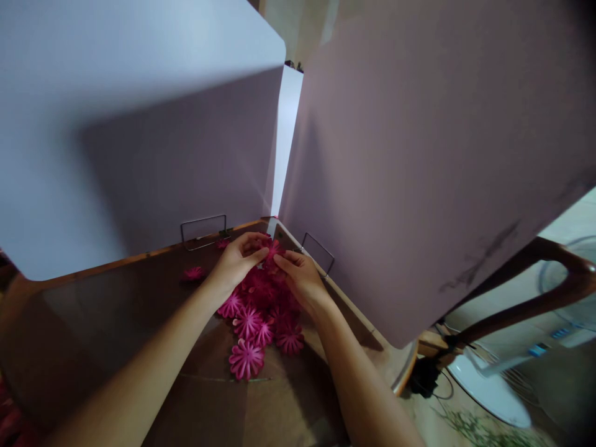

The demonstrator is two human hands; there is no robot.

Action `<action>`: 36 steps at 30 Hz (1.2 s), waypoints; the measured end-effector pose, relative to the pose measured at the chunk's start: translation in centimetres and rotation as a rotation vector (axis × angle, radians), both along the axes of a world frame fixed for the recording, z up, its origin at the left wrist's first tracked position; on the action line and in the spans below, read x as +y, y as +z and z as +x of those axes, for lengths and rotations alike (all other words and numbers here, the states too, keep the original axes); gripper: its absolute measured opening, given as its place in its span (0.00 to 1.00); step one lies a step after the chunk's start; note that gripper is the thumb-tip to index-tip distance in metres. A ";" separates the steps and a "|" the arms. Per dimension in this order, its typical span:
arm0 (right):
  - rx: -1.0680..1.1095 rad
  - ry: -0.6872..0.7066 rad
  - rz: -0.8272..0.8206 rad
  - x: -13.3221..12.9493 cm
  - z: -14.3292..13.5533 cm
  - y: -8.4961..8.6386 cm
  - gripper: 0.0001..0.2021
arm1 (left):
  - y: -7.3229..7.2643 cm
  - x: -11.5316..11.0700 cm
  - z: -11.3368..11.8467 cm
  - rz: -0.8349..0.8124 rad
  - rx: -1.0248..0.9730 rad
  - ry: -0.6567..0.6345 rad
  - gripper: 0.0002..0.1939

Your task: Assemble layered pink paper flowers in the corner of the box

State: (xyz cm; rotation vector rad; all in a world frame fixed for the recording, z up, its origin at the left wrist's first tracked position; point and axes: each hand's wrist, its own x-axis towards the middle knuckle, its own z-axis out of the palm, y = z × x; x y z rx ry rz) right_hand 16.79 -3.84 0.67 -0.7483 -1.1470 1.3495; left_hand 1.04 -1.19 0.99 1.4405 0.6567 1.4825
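Between my two hands is a pink artificial flower (274, 249) with narrow rounded petals. My left hand (242, 254) pinches its left side with thumb and fingers. On the other side, my right hand (300, 273) grips its lower right edge between thumb and forefinger. Directly below lies a heap of similar pink flowers (246, 321), spread toward me on the brown tabletop. One flower (246, 359) sits at the heap's near end, and another (194, 273) lies apart to the left of my left wrist.
Two large pale panels, one on the left (186, 149) and one on the right (395, 155), stand upright behind the flowers, nearly meeting in a corner. Thin wire stands (203, 218) show at their feet. A dark wooden chair (535, 304) and a fan's round white base (488, 388) are at right.
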 end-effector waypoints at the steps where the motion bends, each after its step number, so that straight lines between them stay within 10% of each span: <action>1: -0.030 -0.023 0.011 0.0 0.0 0.0 0.11 | 0.1 0.0 0.0 0.061 0.069 0.070 0.14; 9: -0.225 -0.154 0.066 0.5 0.3 -0.1 0.14 | 0.7 -0.7 -0.3 0.482 0.472 0.397 0.04; 27: -0.370 -0.180 0.163 1.4 1.0 -0.9 0.19 | 0.1 -0.8 -0.3 0.243 0.518 0.150 0.11; 36: -0.408 -0.168 0.157 1.6 0.8 -1.1 0.20 | -0.4 0.1 -0.5 -0.008 0.265 -0.170 0.15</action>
